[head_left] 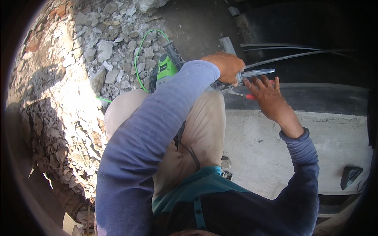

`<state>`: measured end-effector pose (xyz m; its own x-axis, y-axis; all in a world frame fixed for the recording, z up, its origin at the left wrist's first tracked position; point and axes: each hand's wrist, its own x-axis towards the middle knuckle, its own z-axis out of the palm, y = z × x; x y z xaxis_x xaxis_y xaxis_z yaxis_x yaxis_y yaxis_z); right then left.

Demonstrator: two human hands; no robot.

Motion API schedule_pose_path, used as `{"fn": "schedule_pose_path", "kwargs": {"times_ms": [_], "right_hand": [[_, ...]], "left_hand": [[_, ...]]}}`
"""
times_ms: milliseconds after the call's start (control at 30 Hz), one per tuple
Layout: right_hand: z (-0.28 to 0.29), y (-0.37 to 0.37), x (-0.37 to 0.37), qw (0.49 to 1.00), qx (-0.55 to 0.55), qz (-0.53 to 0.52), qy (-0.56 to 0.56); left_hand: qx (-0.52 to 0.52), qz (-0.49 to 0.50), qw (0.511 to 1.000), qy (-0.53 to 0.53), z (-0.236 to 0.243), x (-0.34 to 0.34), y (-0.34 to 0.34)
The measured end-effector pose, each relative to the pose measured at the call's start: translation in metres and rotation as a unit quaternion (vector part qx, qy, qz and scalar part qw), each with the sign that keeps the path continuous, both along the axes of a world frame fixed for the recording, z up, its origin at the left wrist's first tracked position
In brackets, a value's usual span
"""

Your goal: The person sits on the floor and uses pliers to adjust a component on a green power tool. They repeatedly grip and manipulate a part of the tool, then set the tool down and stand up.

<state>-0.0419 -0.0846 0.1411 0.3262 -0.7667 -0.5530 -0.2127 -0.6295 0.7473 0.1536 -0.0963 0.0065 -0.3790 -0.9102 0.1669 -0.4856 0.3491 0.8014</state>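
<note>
A green and black power tool [167,70] lies across by my knees, partly hidden behind my left sleeve. My left hand [226,67] is closed at its front end, around a grey metal chisel bit [259,73] whose flat, tapered end points right. My right hand [271,98] is just beside it, with its fingers bent over a pair of red-handled pliers [251,96]. The pliers' handles are spread, and their metal jaws reach left toward the front of the tool. My palm hides part of the handles.
Broken rubble [104,51] covers the ground on the left, with a green cord [136,65] looping over it. Long thin rods [283,59] stretch off to the far right. A pale concrete slab [260,149] at right bears a dark plastic piece [350,176].
</note>
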Motion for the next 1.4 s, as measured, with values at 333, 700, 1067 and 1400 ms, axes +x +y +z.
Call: {"fn": "schedule_pose_path", "kwargs": {"times_ms": [333,700,1067,1400], "right_hand": [[0.004,0.000,0.007,0.996,0.035,-0.076,-0.018],[0.007,-0.008,0.014,0.992,0.071,-0.106,-0.002],[0.010,-0.005,0.028,0.965,0.112,-0.237,0.007],[0.012,-0.011,0.031,0.934,0.170,-0.315,0.012]], "left_hand": [[-0.037,0.004,0.999,-0.039,0.003,-0.001,0.000],[-0.041,0.005,0.999,-0.013,0.002,-0.005,-0.001],[-0.042,-0.001,0.999,-0.022,0.000,-0.009,0.001],[-0.029,-0.055,0.997,-0.045,0.000,-0.013,-0.003]]}}
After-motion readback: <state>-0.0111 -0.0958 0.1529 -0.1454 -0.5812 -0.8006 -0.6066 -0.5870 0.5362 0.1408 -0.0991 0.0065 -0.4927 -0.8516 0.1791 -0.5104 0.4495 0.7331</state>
